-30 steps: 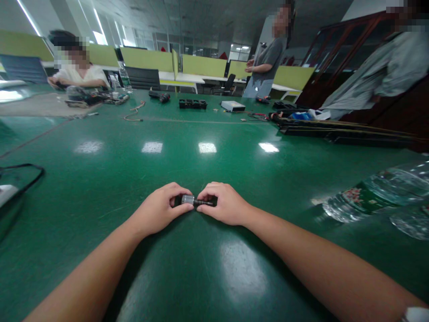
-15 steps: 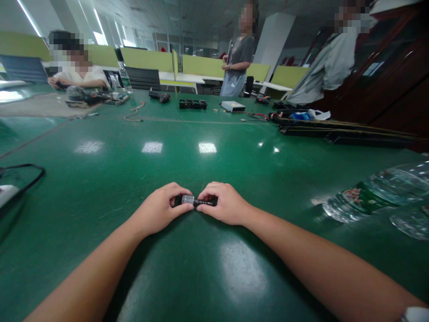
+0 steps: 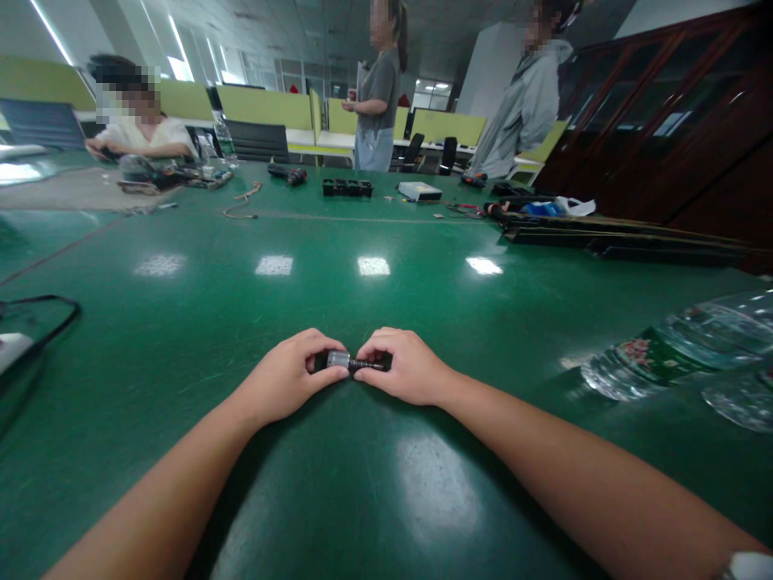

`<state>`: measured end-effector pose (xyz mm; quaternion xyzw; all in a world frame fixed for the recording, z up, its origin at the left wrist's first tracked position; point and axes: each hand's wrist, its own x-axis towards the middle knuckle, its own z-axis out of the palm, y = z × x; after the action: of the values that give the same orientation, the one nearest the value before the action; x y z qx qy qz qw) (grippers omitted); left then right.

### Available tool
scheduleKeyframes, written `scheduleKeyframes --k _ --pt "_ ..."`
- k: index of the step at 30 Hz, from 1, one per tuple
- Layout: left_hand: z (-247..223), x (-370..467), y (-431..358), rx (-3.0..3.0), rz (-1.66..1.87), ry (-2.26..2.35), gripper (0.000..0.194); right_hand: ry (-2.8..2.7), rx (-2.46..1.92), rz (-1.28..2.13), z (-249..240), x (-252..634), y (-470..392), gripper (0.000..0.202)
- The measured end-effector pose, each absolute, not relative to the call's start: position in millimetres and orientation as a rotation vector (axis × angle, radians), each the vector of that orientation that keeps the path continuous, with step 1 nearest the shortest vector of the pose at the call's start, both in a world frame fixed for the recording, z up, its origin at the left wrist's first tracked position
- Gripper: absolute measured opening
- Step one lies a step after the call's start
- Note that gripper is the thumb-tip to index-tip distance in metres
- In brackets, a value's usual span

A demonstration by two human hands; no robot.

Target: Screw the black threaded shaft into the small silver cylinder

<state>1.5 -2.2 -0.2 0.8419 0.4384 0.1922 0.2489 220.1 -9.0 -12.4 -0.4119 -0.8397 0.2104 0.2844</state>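
Between the hands, just above the green table (image 3: 338,467), is a small silver cylinder (image 3: 338,359) with a dark, ridged shaft (image 3: 365,365) to its right; it looks like a small motor. My left hand (image 3: 295,374) is closed on the cylinder, thumb in front and fingers behind. The thumb and fingers of my right hand (image 3: 404,366) are closed around the shaft. The cylinder's left end and part of the shaft are hidden by the fingers.
Clear water bottles (image 3: 658,354) lie at the right. A black cable (image 3: 60,306) and a white block (image 3: 15,350) are at the left edge. Farther back are a drill (image 3: 287,173), a black rack (image 3: 347,188), a flat white box (image 3: 419,191) and long dark strips (image 3: 604,234). Several people are beyond.
My hands and the small motor look the same as before. In the background, the two standing people have moved left, and a light reflection on the table at right has become brighter.
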Motion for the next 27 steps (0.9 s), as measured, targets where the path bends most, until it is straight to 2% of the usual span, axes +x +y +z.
scheduleKeyframes --k 19,27 --pt "0.7 2.6 -1.8 2.287 0.525 1.195 0.024 -2.254 -1.110 0.551 -13.1 221.2 -8.8 0.010" --pt "0.9 2.4 -2.3 2.297 0.521 1.217 0.026 -2.272 -1.191 0.443 -12.3 223.1 -10.8 0.007"
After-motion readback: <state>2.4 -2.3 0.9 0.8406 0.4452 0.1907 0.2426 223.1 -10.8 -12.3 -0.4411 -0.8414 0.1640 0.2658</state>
